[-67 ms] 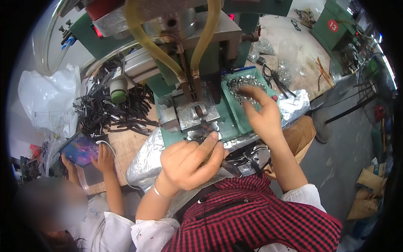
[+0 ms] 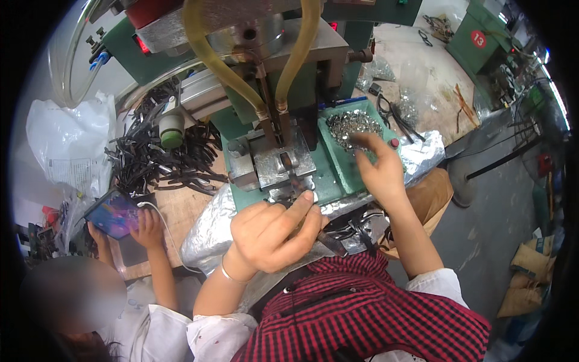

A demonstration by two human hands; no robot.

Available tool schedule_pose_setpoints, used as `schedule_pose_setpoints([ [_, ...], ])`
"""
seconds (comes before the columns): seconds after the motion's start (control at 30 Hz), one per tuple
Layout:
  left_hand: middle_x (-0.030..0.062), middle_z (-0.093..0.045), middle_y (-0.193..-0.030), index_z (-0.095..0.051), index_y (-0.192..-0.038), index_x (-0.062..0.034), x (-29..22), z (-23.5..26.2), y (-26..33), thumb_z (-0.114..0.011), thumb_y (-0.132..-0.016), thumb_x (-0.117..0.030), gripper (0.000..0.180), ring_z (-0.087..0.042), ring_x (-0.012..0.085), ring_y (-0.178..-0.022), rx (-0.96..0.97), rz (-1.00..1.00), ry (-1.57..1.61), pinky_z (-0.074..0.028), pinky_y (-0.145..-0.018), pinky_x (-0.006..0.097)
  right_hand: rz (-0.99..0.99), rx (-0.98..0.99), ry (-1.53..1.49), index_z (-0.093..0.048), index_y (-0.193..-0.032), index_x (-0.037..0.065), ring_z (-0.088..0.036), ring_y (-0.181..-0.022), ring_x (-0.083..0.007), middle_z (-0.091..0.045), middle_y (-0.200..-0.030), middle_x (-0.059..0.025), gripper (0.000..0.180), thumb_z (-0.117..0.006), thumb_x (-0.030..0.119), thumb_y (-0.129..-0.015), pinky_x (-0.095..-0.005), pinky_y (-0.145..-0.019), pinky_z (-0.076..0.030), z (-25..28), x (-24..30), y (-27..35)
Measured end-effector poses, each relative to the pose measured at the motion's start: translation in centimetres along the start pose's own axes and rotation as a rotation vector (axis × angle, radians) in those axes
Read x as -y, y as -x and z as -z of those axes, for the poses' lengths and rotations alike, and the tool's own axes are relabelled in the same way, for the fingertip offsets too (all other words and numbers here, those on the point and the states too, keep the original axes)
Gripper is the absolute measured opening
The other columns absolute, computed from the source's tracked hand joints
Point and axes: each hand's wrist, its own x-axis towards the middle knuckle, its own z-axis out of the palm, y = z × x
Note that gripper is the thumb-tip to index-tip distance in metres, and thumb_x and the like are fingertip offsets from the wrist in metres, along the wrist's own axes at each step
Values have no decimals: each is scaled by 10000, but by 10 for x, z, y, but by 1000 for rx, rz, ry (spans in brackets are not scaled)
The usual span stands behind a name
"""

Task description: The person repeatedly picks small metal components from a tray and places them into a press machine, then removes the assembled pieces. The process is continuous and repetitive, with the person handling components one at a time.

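Note:
My left hand [image 2: 274, 236] is closed at the front of the machine's metal fixture [image 2: 283, 158], its index finger and thumb on the near end of a dark narrow piece [image 2: 294, 181] that lies in the fixture. The fixture sits under the press head, between two yellowish hoses [image 2: 217, 60]. My right hand [image 2: 384, 175] hovers over the near part of a green tray [image 2: 342, 175] with small shiny metal parts [image 2: 353, 125] in it. Its thumb and index finger come close together in a pinch, blurred at the tips; whatever is between them is too small to make out.
Left of the machine lies a heap of black narrow pieces [image 2: 163, 151]. More dark pieces [image 2: 356, 229] rest on the silvery sheet before me. Black-handled pliers [image 2: 395, 114] lie right of the tray. At the left, another person's hands [image 2: 148, 228] hold a tablet [image 2: 114, 214].
My right hand has drawn back slightly toward me and to the right from the metal parts, thumb and index closer together. My left hand stays in place on the dark piece.

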Motion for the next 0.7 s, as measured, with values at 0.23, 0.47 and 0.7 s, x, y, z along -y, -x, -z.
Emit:
schedule_pose_setpoints([
  [0.23,110,-749,-987,-735,-933,-109,1,-8,7,-897,-743,-216,272,-523,89,-519,-44,12,20,-345,-449,234,118,-284,-169,-703,-1159,16,-692,-1089,-329,-721,-1155,-195,293,-647,57,-875,-390,-974,-519,21,-26,-15],
  [0.47,120,-759,-954,-728,-982,-89,-5,1,3,-874,-757,-108,269,-598,152,-582,28,84,27,-439,-477,281,156,-87,373,-711,-944,44,-637,-996,-367,-677,-971,-149,154,-743,93,-802,-457,-901,-505,14,-36,13],
  [0.7,108,-771,-1106,-765,-1071,-81,-30,24,27,-840,-759,-99,321,-633,151,-644,38,293,-41,-492,-557,276,218,-196,510,-653,-899,27,-631,-896,-388,-659,-903,-179,110,-714,78,-824,-495,-813,-502,4,-38,14],
])
